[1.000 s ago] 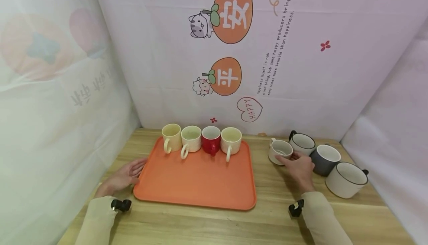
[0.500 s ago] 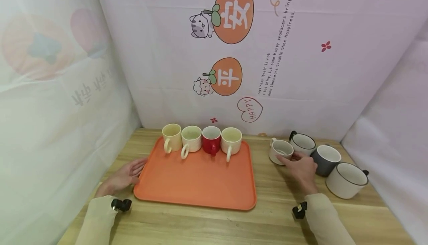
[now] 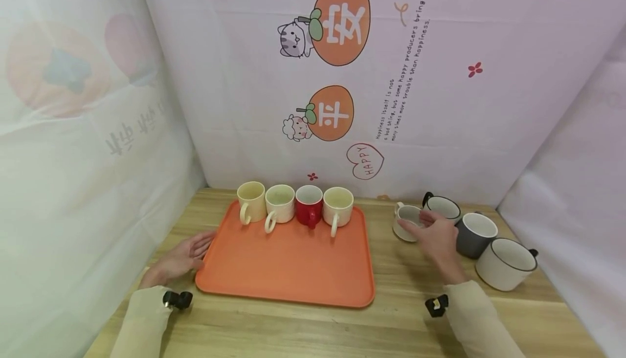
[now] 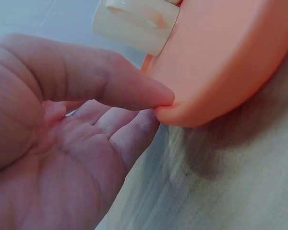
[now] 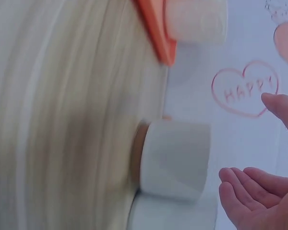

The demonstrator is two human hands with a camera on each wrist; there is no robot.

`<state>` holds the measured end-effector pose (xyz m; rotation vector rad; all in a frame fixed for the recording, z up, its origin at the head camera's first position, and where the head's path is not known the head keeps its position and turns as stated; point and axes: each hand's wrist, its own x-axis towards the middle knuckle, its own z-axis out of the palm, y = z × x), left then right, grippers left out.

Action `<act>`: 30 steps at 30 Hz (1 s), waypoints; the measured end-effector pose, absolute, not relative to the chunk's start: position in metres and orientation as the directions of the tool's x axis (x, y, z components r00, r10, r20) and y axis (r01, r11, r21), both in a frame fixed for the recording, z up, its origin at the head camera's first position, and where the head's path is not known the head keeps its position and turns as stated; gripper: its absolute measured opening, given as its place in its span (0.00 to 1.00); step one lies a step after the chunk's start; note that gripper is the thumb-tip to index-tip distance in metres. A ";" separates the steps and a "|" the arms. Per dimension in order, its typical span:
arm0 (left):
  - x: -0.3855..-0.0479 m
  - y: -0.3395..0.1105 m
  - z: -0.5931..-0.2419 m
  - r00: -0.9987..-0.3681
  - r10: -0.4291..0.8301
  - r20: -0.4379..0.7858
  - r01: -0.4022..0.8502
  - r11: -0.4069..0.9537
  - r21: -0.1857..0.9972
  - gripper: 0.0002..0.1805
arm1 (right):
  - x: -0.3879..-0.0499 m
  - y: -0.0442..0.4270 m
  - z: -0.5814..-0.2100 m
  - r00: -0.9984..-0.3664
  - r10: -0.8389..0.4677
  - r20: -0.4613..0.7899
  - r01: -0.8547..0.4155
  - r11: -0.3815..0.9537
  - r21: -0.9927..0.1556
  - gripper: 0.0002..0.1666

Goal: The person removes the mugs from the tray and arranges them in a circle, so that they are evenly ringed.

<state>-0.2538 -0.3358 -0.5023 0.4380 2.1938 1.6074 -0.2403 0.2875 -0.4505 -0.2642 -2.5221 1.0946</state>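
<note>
In the head view my right hand hovers over a small off-white mug, thumb and fingers spread. The right wrist view shows a gap between that hand and the mug. My left hand is at the left edge of an orange tray. Up close, the left thumb presses on the tray's rim while the fingers lie along its outer side, pinching it. Along the tray's back edge stand a yellow mug, a pale green-lined mug, a red mug and a cream mug.
Right of the small mug stand a black-rimmed white mug, a dark grey mug and a wide white mug with a black rim. A printed white cloth rises behind the wooden table, with further cloth on both sides.
My right hand has let go of the small off-white mug and lifted above it, fingers spreading. That mug stays put. My left hand and the tray have not moved.
</note>
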 end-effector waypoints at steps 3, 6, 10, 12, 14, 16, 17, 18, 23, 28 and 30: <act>-0.254 -0.336 -0.503 -0.875 0.469 -0.119 0.029 0.297 0.954 0.54 | -0.243 0.272 -0.449 -0.922 0.285 0.262 -0.017 0.647 -0.763 0.43; -0.254 -0.337 -0.504 -0.876 0.469 -0.117 0.031 0.296 0.955 0.54 | -0.250 0.254 -0.451 -0.929 0.245 0.277 -0.067 0.625 -0.778 0.38; -0.254 -0.337 -0.503 -0.878 0.464 -0.115 0.033 0.299 0.954 0.54 | -0.258 0.227 -0.455 -0.944 0.188 0.272 -0.098 0.625 -0.774 0.37; -0.253 -0.337 -0.503 -0.879 0.463 -0.115 0.033 0.300 0.953 0.53 | -0.261 0.212 -0.458 -0.955 0.165 0.246 -0.095 0.616 -0.782 0.38; -0.254 -0.337 -0.503 -0.878 0.464 -0.119 0.029 0.300 0.954 0.53 | -0.264 0.198 -0.461 -0.962 0.140 0.234 -0.112 0.579 -0.807 0.37; -0.254 -0.336 -0.503 -0.877 0.465 -0.123 0.023 0.296 0.955 0.54 | -0.267 0.182 -0.466 -0.965 0.122 0.233 -0.129 0.555 -0.822 0.34; -0.254 -0.336 -0.503 -0.876 0.466 -0.125 0.021 0.295 0.955 0.54 | -0.269 0.175 -0.468 -0.968 0.114 0.225 -0.131 0.535 -0.834 0.33; -0.254 -0.336 -0.504 -0.877 0.464 -0.126 0.018 0.294 0.956 0.54 | -0.270 0.168 -0.470 -0.969 0.109 0.222 -0.135 0.517 -0.845 0.32; -0.253 -0.333 -0.503 -0.877 0.465 -0.120 0.022 0.290 0.957 0.54 | -0.275 0.144 -0.476 -0.972 0.117 0.202 -0.124 0.474 -0.872 0.23; -0.252 -0.332 -0.502 -0.875 0.469 -0.121 0.020 0.285 0.958 0.54 | -0.281 0.132 -0.483 -0.968 0.163 0.190 -0.087 0.492 -0.866 0.15; -0.252 -0.332 -0.502 -0.876 0.465 -0.124 0.014 0.283 0.959 0.54 | -0.284 0.127 -0.485 -0.969 0.181 0.166 -0.056 0.495 -0.867 0.16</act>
